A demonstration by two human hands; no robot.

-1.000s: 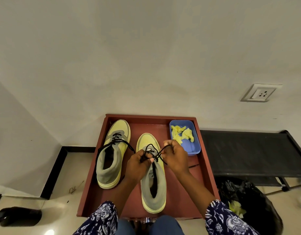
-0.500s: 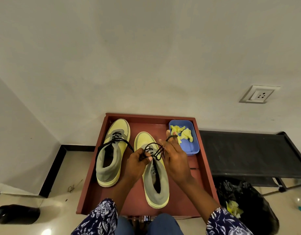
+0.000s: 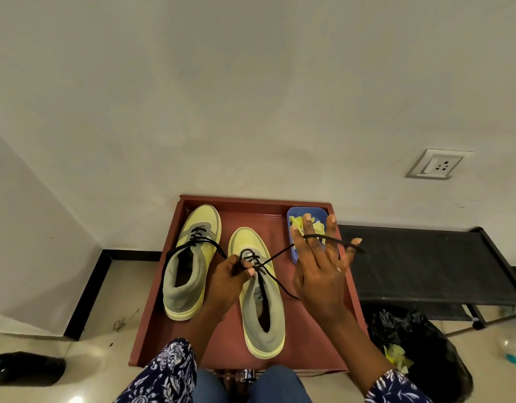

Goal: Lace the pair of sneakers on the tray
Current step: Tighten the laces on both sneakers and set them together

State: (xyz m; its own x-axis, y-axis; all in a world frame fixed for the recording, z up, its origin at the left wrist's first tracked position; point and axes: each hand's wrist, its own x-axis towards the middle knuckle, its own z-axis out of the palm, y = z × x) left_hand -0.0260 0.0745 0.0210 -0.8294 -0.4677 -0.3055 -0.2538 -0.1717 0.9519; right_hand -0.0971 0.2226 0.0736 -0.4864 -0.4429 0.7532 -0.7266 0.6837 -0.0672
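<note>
Two yellow-and-grey sneakers stand on a red-brown tray (image 3: 152,330). The left sneaker (image 3: 192,257) has a black lace through its front eyelets, with loose ends trailing. The right sneaker (image 3: 265,315) lies in the middle of the tray. My left hand (image 3: 229,282) pinches that shoe's black lace (image 3: 280,253) at the eyelets. From there the lace runs up and right across the spread, straight fingers of my right hand (image 3: 320,269), its tip sticking out past my little finger. Another strand drops toward my right wrist.
A blue box (image 3: 291,218) of yellow scraps sits in the tray's far right corner, partly behind my right fingers. A black bench (image 3: 425,271) adjoins the tray's right side, with a black bag (image 3: 419,344) below. The wall stands just behind the tray. A dark object (image 3: 27,367) lies on the floor, left.
My right hand has uncurled and moved up and right, fingers spreading, drawing the lace out over the blue box. My left hand stays pinched at the eyelets.
</note>
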